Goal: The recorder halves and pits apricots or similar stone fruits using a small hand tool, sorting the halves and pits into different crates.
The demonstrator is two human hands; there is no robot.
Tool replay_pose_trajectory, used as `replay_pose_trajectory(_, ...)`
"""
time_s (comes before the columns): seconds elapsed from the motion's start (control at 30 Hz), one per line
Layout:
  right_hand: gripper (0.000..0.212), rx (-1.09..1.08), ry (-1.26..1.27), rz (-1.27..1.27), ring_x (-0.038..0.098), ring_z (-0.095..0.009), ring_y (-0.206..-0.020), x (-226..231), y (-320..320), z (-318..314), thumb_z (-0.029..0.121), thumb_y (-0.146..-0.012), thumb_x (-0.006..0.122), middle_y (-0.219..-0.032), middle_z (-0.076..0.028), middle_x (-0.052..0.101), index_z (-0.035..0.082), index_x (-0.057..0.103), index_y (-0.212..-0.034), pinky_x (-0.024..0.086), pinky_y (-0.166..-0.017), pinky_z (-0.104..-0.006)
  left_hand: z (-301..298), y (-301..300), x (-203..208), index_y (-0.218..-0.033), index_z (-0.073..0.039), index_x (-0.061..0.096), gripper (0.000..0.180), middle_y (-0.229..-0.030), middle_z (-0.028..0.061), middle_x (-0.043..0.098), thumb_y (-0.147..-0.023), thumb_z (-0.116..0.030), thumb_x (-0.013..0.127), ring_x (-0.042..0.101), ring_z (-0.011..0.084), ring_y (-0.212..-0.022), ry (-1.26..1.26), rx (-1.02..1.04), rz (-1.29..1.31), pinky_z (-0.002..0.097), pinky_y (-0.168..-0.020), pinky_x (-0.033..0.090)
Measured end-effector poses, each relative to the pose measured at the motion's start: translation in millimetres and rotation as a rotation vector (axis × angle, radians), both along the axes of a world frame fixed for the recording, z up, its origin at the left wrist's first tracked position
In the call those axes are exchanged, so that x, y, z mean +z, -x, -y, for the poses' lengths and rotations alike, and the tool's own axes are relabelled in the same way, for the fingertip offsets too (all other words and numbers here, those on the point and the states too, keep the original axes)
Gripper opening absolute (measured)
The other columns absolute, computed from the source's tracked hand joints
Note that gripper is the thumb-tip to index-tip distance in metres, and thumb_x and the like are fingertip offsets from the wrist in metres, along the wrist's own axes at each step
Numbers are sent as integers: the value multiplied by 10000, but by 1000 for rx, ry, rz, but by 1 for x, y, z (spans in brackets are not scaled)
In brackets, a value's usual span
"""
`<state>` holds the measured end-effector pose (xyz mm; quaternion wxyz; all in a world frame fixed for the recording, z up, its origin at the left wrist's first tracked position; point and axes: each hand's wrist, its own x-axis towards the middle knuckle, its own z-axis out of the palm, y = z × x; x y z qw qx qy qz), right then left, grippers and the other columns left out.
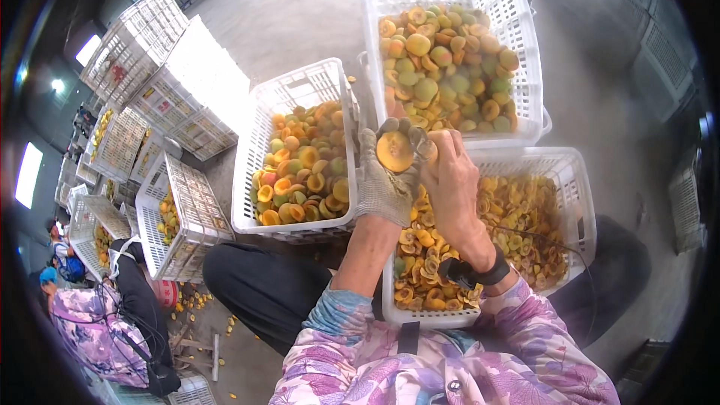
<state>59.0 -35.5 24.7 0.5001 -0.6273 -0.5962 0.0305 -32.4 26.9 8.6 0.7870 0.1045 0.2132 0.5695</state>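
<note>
My left hand (382, 180), in a grey knit glove, grips a halved yellow peach (395, 151) with its cut face toward me. My bare right hand (450, 180) is closed against the peach's right side; whatever it holds is hidden. Both hands hover over a white plastic crate (577, 180) on my lap that holds several peach pits and scraps. To the left stands a white crate of peach halves (255, 142). Beyond my hands is a white crate of whole peaches (525, 52), yellow and green.
Stacks of white crates (172, 75) rise at the back left on the concrete floor (292, 7). Another crate with fruit (187, 217) stands at my left knee. A person in a floral top (97, 322) sits lower left. Fruit bits litter the floor there.
</note>
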Motion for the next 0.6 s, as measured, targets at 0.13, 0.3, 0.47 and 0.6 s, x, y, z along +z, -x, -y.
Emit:
replay_pose_trajectory(0.13, 430, 32, -66, -66, 579, -430, -795, -5, 10, 5, -110, -721, 625, -884, -211, 572, 41, 493, -1100, 451, -636, -439, 5, 12, 19, -1073, -56, 591, 372, -1039, 108, 640, -1017, -393, 445, 630, 248, -930, 60, 140, -63, 373, -823, 531)
replay_pose_trajectory(0.3, 455, 122, 146, -31, 582, -443, -749, -17, 6, 3, -100, -721, 577, -876, -229, 573, 38, 436, -1131, 445, -601, -475, 10, 3, 16, -1166, -34, 577, 518, -1075, 105, 634, -972, -504, 476, 621, 227, -971, -55, 65, -279, 355, -832, 522)
replay_pose_trajectory(0.47, 535, 125, 231, 39, 592, -455, -763, -20, 5, -3, -72, -700, 566, -940, -247, 593, 14, 392, -1198, 450, -599, -509, 12, -5, 11, -1136, -44, 597, 505, -1060, 85, 645, -966, -507, 488, 628, 195, -947, -149, 84, -398, 332, -809, 521)
replay_pose_trajectory(0.6, 503, 143, 292, 81, 602, -435, -742, -25, 8, -6, -13, -755, 587, -874, -236, 618, -1, 410, -1225, 453, -601, -510, 7, -1, 6, -1074, -44, 621, 455, -990, 69, 665, -986, -463, 467, 640, 185, -881, -189, 119, -471, 322, -769, 533)
